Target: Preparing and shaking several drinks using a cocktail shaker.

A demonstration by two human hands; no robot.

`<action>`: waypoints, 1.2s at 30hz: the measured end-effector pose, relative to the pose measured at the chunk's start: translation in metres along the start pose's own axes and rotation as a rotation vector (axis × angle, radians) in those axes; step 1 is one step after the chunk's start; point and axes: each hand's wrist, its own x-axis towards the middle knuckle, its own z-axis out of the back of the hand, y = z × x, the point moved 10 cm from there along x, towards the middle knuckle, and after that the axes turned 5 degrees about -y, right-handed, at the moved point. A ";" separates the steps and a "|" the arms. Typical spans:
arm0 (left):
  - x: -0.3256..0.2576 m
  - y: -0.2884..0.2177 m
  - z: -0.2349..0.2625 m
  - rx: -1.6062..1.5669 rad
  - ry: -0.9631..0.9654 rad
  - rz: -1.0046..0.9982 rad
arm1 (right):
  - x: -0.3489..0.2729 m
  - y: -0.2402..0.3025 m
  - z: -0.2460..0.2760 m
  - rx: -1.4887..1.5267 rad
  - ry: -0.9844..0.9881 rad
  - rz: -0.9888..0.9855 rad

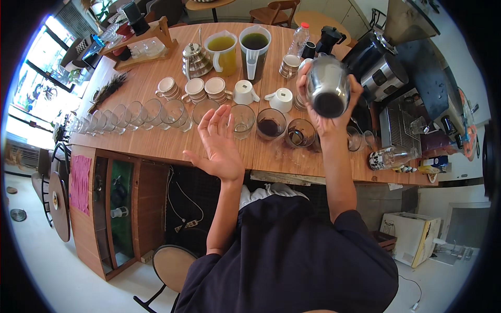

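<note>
My right hand (333, 126) is wrapped round a shiny metal cup (329, 83), held up above the right part of the wooden counter. Its dark round end faces me; whether that is its base or its mouth I cannot tell. My left hand (218, 151) is raised in front of the glasses, palm up, fingers stretched out, holding nothing. Beyond it stands a clear glass (242, 124). To the right are a glass with dark liquid (270, 125) and another dark-looking glass (300, 134), nearest to the metal cup.
A row of clear glasses (154, 113) runs left along the wooden counter (167, 142). Behind are upturned mugs (195, 89), a metal kettle (196, 61) and two pitchers of green liquid (222, 55) (254, 47). On the right are a moka pot (331, 39), grinder (383, 75) and glass jar (390, 158).
</note>
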 end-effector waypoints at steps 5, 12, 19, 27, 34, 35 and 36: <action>-0.002 0.002 -0.011 0.002 0.070 0.002 | -0.022 -0.057 0.105 0.572 -0.439 -0.259; 0.004 -0.004 -0.015 -0.003 0.168 0.060 | -0.013 -0.019 -0.006 -0.299 -0.166 0.304; 0.010 -0.018 -0.034 -0.015 0.186 0.112 | -0.063 -0.080 -0.137 -1.830 0.666 1.210; 0.034 -0.050 -0.082 0.419 0.274 -0.036 | -0.023 -0.060 -0.095 -1.211 -0.022 1.068; 0.005 -0.049 -0.197 1.618 0.555 -0.926 | 0.086 -0.069 -0.011 -0.806 -0.025 0.688; 0.011 -0.034 -0.193 1.821 0.546 -1.008 | 0.071 -0.094 0.001 -0.763 0.005 0.608; 0.012 -0.038 -0.188 1.745 0.489 -0.996 | 0.057 -0.094 0.022 -0.760 0.012 0.565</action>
